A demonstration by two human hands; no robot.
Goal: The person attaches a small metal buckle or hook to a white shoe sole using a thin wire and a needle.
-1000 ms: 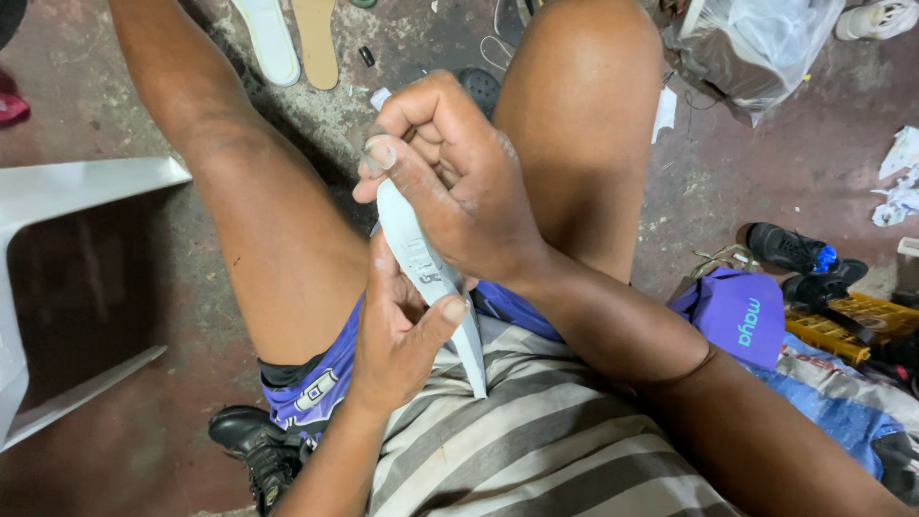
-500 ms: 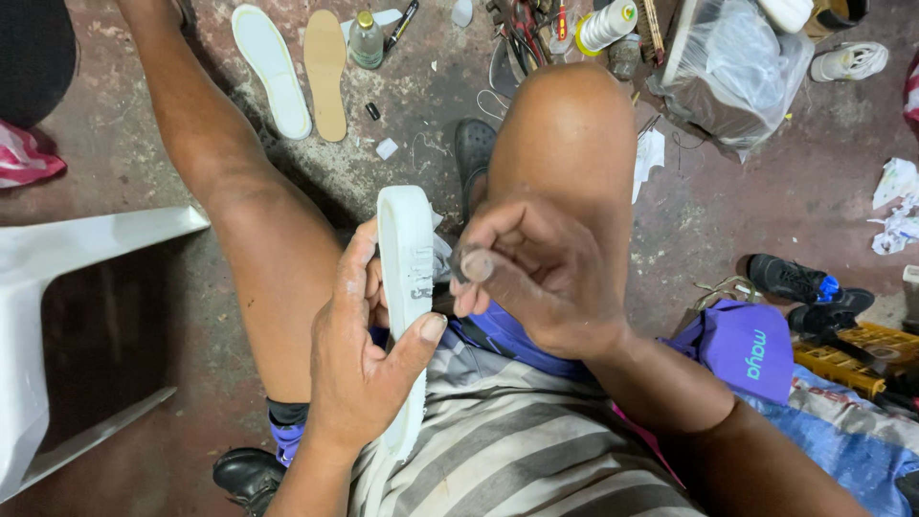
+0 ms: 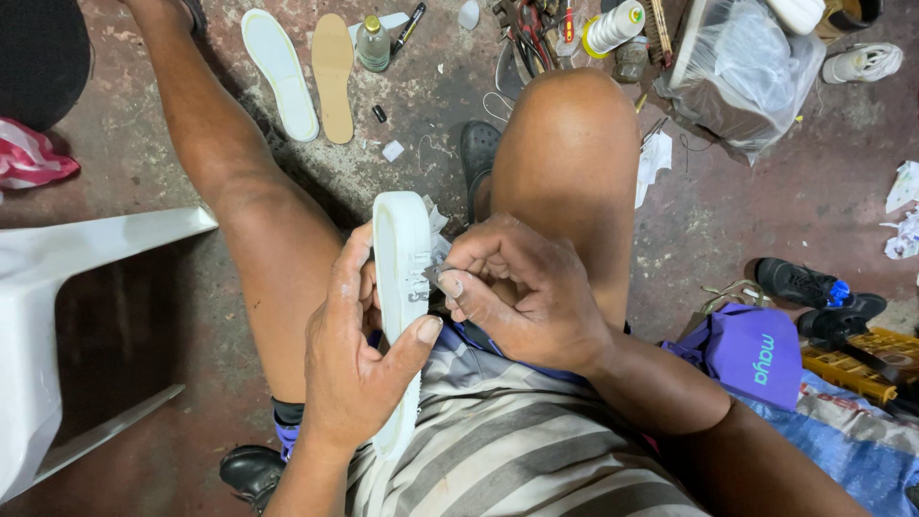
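Two hands | left grip [image 3: 359, 359] clasps white sole [image 3: 400, 254] | right grip [image 3: 522, 297] pinches its edge

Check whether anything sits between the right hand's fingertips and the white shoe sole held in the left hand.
Nothing visible does. The right hand pinches at the side edge of the white shoe sole, fingertips against it, while the left hand grips the sole upright between the knees.
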